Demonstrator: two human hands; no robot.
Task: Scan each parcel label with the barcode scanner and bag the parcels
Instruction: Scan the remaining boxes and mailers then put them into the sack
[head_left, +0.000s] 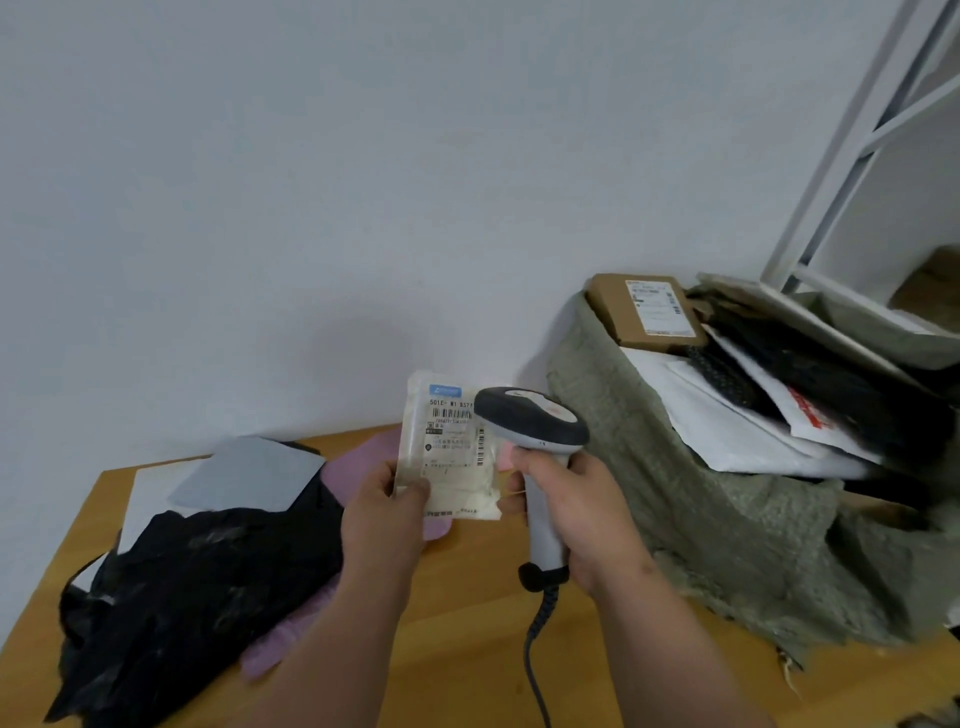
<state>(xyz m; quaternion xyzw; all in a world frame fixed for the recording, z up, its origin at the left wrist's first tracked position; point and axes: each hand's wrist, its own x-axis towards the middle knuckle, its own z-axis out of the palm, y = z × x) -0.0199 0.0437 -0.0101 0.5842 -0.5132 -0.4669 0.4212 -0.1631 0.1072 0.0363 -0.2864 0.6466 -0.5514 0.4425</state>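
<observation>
Hands (387, 512) raised, parcel (449, 447) beside scanner (535, 431)

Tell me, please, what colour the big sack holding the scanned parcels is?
Olive green, a coarse woven sack, seen best in the head view.

Small parcel (448, 452): cream-white, white label with black barcode stripes and a blue patch at top.
Scanner (535, 441): dark grey head, light grey handle, black coiled cord.
Table (467, 649): honey-brown wood.
Heap of bags (208, 577): black.
Mailers: pink (363, 457); pale grey (249, 475).
Sack (727, 530): olive green.
Box (647, 312): brown cardboard, white label.
Wall (363, 182): plain pale grey.
</observation>
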